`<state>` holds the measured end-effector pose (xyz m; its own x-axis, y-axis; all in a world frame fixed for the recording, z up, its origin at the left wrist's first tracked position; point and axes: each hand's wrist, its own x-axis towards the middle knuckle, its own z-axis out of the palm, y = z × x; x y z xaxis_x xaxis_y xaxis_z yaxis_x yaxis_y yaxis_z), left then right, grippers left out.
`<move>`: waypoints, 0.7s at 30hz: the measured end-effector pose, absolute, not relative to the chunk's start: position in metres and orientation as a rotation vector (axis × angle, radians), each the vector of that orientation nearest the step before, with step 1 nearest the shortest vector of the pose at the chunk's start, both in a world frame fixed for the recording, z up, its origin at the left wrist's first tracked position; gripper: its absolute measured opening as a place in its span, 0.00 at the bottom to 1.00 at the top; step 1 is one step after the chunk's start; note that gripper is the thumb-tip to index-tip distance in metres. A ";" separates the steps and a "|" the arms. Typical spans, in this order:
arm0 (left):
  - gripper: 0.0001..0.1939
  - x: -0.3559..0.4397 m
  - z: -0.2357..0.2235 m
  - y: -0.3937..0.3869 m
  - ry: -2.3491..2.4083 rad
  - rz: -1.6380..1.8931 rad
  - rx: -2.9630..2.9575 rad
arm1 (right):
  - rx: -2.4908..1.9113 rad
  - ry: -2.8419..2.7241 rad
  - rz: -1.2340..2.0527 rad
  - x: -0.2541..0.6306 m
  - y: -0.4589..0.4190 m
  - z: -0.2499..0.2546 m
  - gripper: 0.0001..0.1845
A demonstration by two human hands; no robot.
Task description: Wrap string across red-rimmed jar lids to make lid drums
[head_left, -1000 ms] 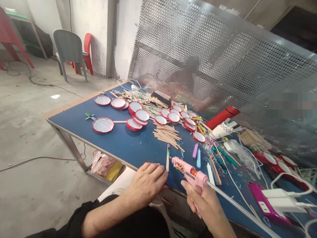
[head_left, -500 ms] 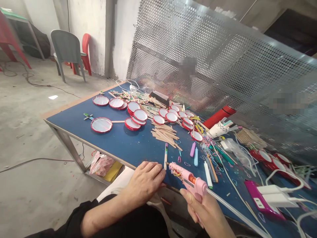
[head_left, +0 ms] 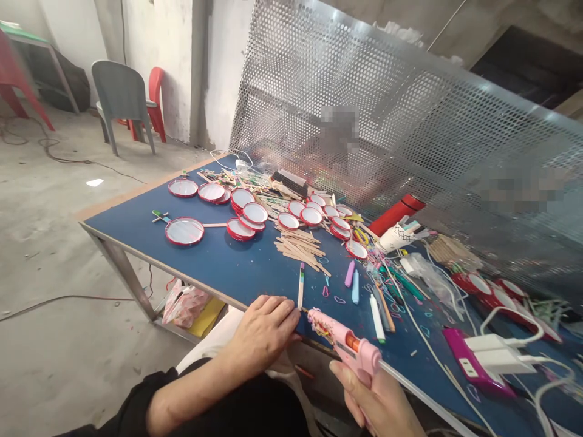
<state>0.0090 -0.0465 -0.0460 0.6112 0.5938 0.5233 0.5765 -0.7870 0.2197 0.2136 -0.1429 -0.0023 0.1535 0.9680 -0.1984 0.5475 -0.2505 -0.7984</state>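
Glue gun [head_left: 339, 332] at lower end of painted stick [head_left: 301, 286]

The glue gun is gripped in the right hand [head_left: 376, 388], and its nozzle is directed at the stick's lower end; contact cannot be confirmed. A translucent glue rod [head_left: 419, 393] is seated in the rear of the gun. The painted stick is laid on the blue table [head_left: 228, 273], near the front edge. The left hand [head_left: 268, 331] is placed palm down beside the stick's lower end, fingers together; whether the stick is pinched cannot be told. Plain sticks [head_left: 298, 250] are heaped beyond. Red-rimmed discs [head_left: 184, 232] are spread farther back. A purple marker [head_left: 350, 274] and a blue marker [head_left: 355, 287] are positioned to the right.
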 end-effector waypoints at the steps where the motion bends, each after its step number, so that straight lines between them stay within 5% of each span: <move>1: 0.16 0.009 -0.046 -0.046 1.014 0.924 2.793 | -1.897 -1.460 0.996 0.215 -0.142 -0.002 0.23; 21: 0.16 0.009 -0.043 -0.047 1.015 0.900 2.777 | -1.884 -1.358 1.046 0.213 -0.140 -0.001 0.27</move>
